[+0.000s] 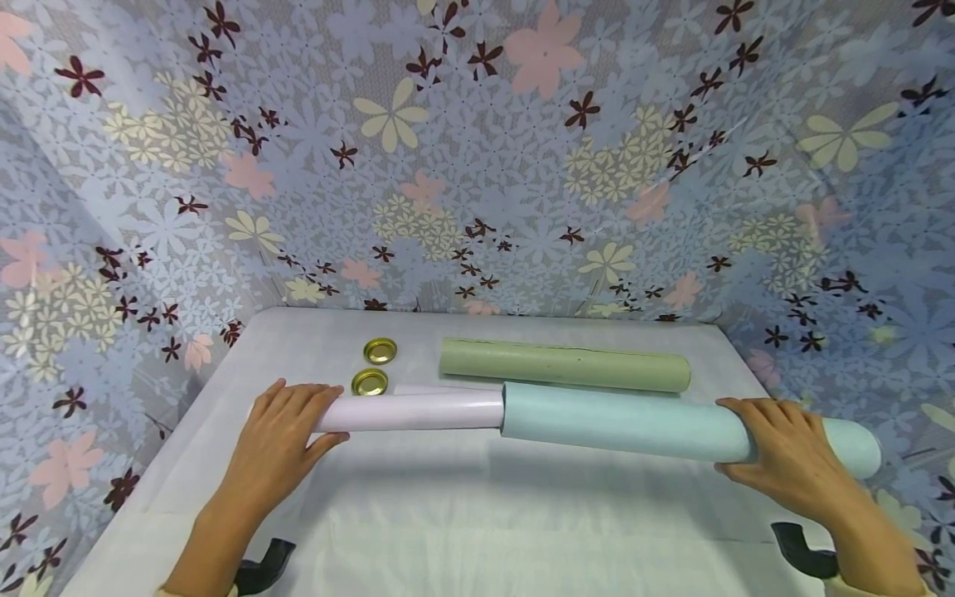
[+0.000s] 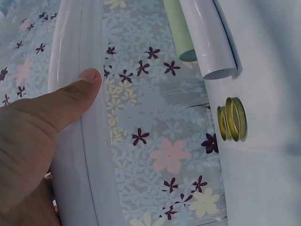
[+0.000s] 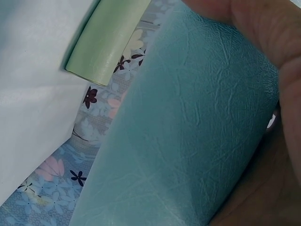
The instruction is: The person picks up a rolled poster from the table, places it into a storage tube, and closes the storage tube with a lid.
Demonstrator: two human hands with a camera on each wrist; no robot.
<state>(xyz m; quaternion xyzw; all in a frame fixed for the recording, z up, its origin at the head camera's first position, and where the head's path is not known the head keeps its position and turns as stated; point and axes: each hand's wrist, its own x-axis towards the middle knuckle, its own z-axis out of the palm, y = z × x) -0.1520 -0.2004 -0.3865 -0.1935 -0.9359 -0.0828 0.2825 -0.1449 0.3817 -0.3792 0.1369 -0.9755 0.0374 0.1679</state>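
Observation:
A glossy pale lilac tube (image 1: 425, 412) is held level by my left hand (image 1: 279, 439) at its left end, with the thumb (image 2: 82, 94) along its side in the left wrist view. My right hand (image 1: 787, 452) grips a wider light blue tube (image 1: 619, 423) near its right end. In the head view the lilac tube's right end meets the blue tube's left mouth and appears to sit inside it; how deep is hidden. Creases run over the blue surface (image 3: 178, 117) in the right wrist view.
Behind them a green tube (image 1: 567, 365) lies on the white-covered table (image 1: 477, 514). Another pale tube (image 2: 209, 42) lies beside it, mostly hidden in the head view. Two gold round lids (image 1: 369, 382) rest to the left. A floral curtain (image 1: 477, 166) surrounds the table's back and sides.

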